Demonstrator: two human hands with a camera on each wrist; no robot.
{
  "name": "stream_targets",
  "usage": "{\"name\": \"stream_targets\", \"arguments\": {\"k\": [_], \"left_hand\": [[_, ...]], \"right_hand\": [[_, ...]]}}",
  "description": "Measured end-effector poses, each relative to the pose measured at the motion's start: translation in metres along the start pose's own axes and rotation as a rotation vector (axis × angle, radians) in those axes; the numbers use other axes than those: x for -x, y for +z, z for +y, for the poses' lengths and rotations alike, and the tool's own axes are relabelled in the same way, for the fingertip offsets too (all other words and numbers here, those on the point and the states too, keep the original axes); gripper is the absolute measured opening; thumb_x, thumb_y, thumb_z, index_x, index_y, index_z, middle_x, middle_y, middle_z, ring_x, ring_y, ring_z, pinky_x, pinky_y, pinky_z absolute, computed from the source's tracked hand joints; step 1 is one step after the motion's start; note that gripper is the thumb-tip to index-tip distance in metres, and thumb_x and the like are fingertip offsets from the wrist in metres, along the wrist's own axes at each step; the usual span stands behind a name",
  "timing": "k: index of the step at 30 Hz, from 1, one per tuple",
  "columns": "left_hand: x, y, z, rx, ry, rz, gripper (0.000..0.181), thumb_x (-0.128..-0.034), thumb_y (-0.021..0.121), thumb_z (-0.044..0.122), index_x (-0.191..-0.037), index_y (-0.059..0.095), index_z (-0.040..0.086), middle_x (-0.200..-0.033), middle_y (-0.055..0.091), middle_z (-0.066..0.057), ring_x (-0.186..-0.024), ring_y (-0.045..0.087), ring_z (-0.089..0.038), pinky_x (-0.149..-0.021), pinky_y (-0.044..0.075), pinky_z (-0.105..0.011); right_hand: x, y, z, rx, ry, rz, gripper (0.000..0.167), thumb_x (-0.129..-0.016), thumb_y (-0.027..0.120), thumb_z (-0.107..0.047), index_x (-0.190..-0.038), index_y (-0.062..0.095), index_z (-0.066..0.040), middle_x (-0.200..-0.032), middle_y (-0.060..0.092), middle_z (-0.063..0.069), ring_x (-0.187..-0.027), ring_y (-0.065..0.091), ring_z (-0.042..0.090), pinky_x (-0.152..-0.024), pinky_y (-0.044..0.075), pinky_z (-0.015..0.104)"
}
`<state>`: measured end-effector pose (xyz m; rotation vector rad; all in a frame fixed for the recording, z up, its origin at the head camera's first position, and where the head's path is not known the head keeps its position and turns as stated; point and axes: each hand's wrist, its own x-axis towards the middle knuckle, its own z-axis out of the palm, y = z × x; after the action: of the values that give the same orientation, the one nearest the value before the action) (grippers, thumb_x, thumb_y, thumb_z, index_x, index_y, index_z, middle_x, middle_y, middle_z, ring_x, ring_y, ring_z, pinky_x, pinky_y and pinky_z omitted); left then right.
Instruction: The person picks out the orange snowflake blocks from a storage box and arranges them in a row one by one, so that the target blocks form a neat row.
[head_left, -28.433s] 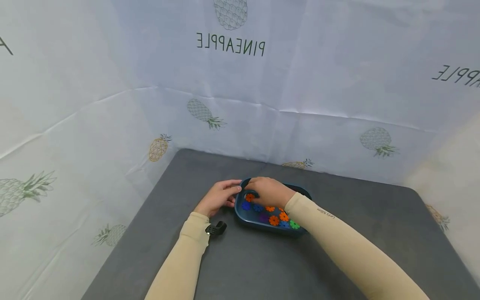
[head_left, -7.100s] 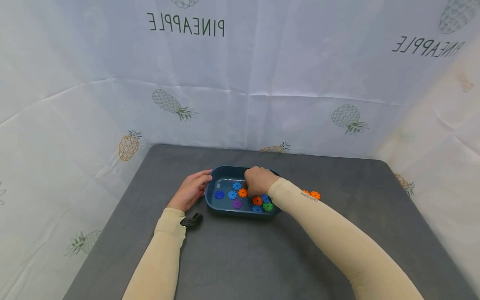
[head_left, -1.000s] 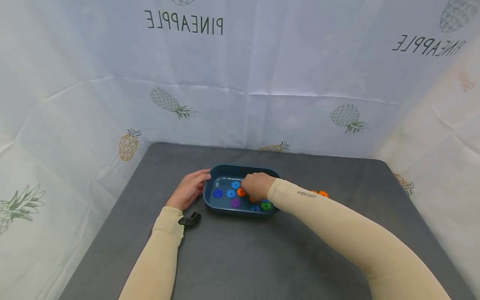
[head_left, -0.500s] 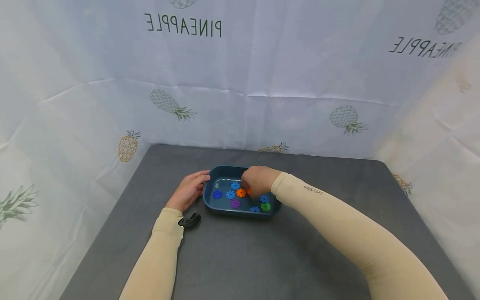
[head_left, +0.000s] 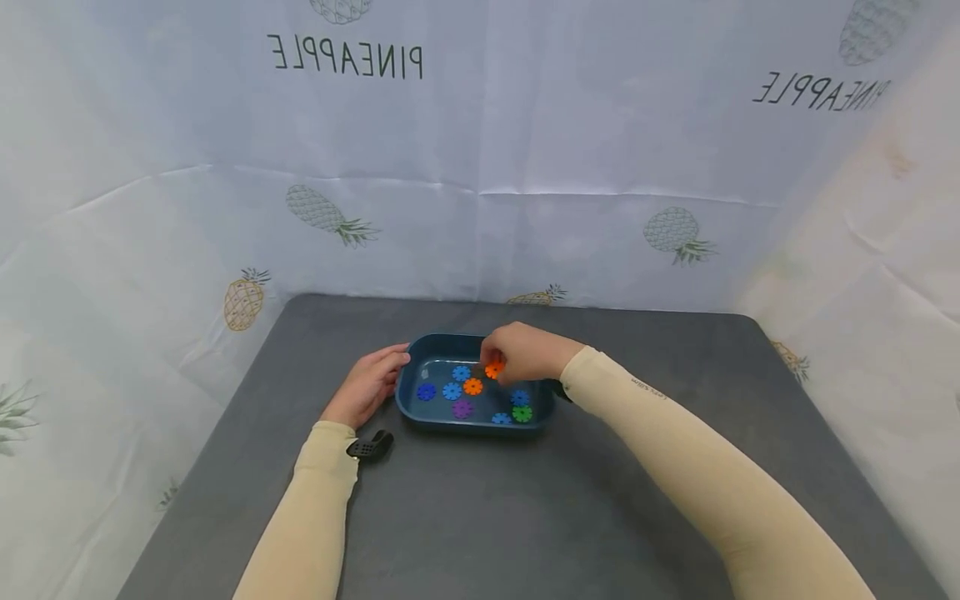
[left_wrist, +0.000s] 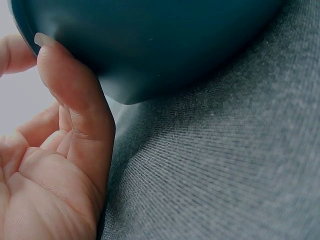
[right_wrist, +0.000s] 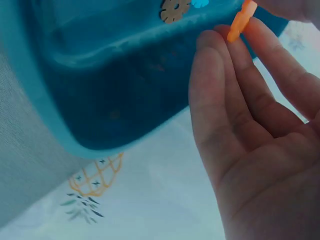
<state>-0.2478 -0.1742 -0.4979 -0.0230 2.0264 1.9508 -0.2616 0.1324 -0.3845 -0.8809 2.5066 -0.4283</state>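
Observation:
In the head view a dark blue tray (head_left: 468, 427) holds several notched, flower-shaped plastic building discs: blue (head_left: 426, 392), purple (head_left: 462, 409), green (head_left: 522, 413) and orange (head_left: 472, 387). Over its far right part my right hand (head_left: 531, 352) pinches an orange building disc (head_left: 494, 369) between thumb and fingers; the right wrist view shows this orange disc (right_wrist: 242, 21) edge-on at the fingertips. My left hand (head_left: 364, 385) rests at the tray's left end, fingers extended. In the left wrist view its thumb (left_wrist: 75, 85) touches the tray's outer wall (left_wrist: 165, 45).
The tray stands on a dark grey cloth-covered table (head_left: 465, 517). White pineapple-print sheeting (head_left: 480, 233) rises behind it and along both sides. A black band (head_left: 371, 447) sits at my left wrist. My right sleeve (head_left: 675, 450) covers part of the table right of the tray.
My right hand has risen from inside the tray, the orange disc now visible in its fingertips. My left hand stays at the tray's end. The head view has shifted slightly. Orange discs right of the tray are now hidden.

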Motion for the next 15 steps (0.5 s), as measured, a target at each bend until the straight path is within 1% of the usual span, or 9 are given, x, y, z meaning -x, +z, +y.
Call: {"name": "stream_targets", "arguments": {"k": [4, 8, 10, 13, 15], "left_hand": [[-0.003, 0.001, 0.000, 0.005, 0.016, -0.031, 0.064, -0.1099, 0.062, 0.038, -0.165, 0.044, 0.011, -0.165, 0.051, -0.014, -0.131, 0.065, -0.017, -0.096, 0.058, -0.022], [-0.002, -0.004, -0.001, 0.005, 0.020, -0.039, 0.065, -0.1115, 0.060, 0.036, -0.167, 0.040, 0.010, -0.166, 0.049, -0.016, -0.122, 0.068, -0.008, -0.095, 0.058, -0.021], [0.000, -0.007, -0.001, -0.001, 0.013, -0.041, 0.065, -0.1121, 0.059, 0.036, -0.168, 0.038, 0.010, -0.166, 0.048, -0.016, -0.120, 0.068, -0.006, -0.095, 0.058, -0.020], [0.001, -0.008, -0.002, -0.017, 0.012, -0.057, 0.069, -0.1123, 0.058, 0.039, -0.170, 0.034, 0.010, -0.169, 0.043, -0.017, -0.120, 0.067, -0.004, -0.096, 0.057, -0.019], [0.002, -0.009, -0.002, -0.029, 0.015, -0.062, 0.072, -0.1121, 0.058, 0.042, -0.171, 0.032, 0.011, -0.171, 0.040, -0.016, -0.121, 0.066, -0.002, -0.097, 0.057, -0.018]], "right_hand": [[0.014, 0.003, 0.011, -0.098, 0.000, 0.083, 0.031, -0.097, 0.073, -0.009, -0.128, 0.076, -0.009, -0.122, 0.071, 0.001, -0.106, 0.065, 0.017, -0.097, 0.059, 0.035], [0.027, 0.010, 0.018, -0.223, -0.024, 0.190, 0.030, -0.098, 0.076, -0.011, -0.128, 0.077, -0.013, -0.126, 0.069, 0.000, -0.104, 0.067, 0.014, -0.095, 0.060, 0.031], [0.036, 0.015, 0.021, -0.294, -0.030, 0.244, 0.030, -0.099, 0.077, -0.012, -0.129, 0.077, -0.014, -0.127, 0.069, 0.000, -0.104, 0.068, 0.014, -0.096, 0.060, 0.032], [0.051, 0.023, 0.031, -0.387, 0.001, 0.341, 0.031, -0.099, 0.079, -0.013, -0.130, 0.078, -0.016, -0.125, 0.071, -0.003, -0.105, 0.068, 0.015, -0.097, 0.060, 0.034], [0.063, 0.028, 0.039, -0.444, 0.023, 0.403, 0.032, -0.099, 0.079, -0.014, -0.131, 0.078, -0.016, -0.126, 0.071, -0.003, -0.106, 0.068, 0.017, -0.098, 0.060, 0.037]]}}
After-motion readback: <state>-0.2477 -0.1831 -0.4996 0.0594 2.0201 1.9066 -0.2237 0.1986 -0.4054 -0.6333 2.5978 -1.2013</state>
